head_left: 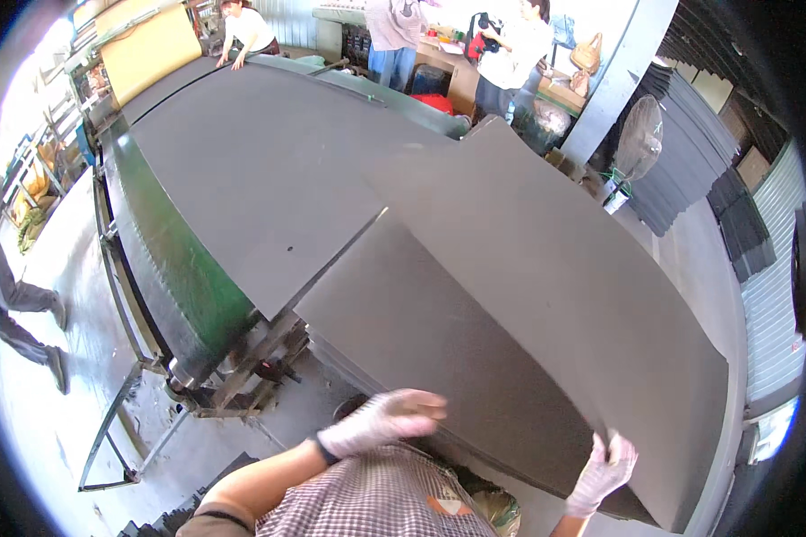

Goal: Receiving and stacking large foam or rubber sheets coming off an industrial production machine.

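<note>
My right hand [604,470], in a thin pale glove, pinches the near edge of a large dark grey flexible sheet [582,295]. This sheet slants up and away to the right, its near edge lifted. Below it lies a stack of similar grey sheets [403,313]. My left hand [385,422], gloved alike and slightly blurred, is held in front of my checked apron by the stack's near side. Its fingers are stretched out and hold nothing. Another grey sheet [260,152] rests on the green conveyor belt [188,268] at the left.
At the conveyor's far end a person [246,31] touches the sheet, beside a yellow panel [148,54]. Two more people stand at the back by a cluttered table. A pedestal fan [640,139] and stacked dark sheets [690,152] are at the right. Someone's legs [18,304] show at left.
</note>
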`<state>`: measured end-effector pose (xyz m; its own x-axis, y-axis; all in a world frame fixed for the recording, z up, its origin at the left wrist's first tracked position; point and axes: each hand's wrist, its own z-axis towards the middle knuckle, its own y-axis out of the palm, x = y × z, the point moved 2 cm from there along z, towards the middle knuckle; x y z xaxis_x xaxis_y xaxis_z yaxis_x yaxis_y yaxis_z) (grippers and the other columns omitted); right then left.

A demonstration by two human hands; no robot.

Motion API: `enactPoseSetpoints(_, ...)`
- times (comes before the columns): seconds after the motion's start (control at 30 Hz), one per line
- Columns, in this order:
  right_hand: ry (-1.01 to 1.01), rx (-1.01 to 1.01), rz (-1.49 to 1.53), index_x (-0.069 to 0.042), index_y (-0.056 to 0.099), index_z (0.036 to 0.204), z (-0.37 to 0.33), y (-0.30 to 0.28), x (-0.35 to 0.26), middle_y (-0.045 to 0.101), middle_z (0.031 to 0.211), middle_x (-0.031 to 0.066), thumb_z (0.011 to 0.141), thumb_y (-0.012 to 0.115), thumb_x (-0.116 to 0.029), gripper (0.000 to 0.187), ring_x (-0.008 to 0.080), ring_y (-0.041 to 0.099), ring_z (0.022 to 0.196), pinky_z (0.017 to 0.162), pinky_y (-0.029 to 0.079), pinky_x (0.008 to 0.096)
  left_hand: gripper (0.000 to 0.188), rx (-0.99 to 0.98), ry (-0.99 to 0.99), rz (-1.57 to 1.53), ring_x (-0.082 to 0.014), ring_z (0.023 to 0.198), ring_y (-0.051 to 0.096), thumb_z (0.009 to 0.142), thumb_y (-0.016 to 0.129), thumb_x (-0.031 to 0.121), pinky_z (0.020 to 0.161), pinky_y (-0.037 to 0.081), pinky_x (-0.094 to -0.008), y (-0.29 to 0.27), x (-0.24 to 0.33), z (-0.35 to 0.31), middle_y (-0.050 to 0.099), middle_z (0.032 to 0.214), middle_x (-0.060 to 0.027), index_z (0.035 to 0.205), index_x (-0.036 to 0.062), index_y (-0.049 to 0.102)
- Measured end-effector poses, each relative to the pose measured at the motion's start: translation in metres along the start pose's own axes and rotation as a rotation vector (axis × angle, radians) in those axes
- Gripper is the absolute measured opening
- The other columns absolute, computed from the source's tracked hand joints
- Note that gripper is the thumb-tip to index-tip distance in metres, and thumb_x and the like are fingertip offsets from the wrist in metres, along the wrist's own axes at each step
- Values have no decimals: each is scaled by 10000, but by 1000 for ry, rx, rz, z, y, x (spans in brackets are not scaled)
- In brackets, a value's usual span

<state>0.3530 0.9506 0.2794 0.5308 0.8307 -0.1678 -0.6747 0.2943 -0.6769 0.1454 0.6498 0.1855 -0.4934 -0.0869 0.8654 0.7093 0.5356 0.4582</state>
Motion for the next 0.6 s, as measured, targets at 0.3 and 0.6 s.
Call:
enactPoseSetpoints(0.3,344,-180,242,11,643,1154,-173,-22,22,665,1198,128,892,700,-209,347,294,622,1093,943,497,493,688,-65,-248,81,-167,957,679,955,562,531,870,530,-318,59,-14,79,695,1127,-129,1404,15,493)
enactPoseSetpoints(0.6,1335,206,780,-74,556,1310,-219,-17,188,593,1311,139,893,607,-387,524,297,561,1191,968,472,518,401,723,267,-56,-250,879,673,891,614,296,723,564,-410,-86,117,-2,677,1077,-125,1143,-16,634)
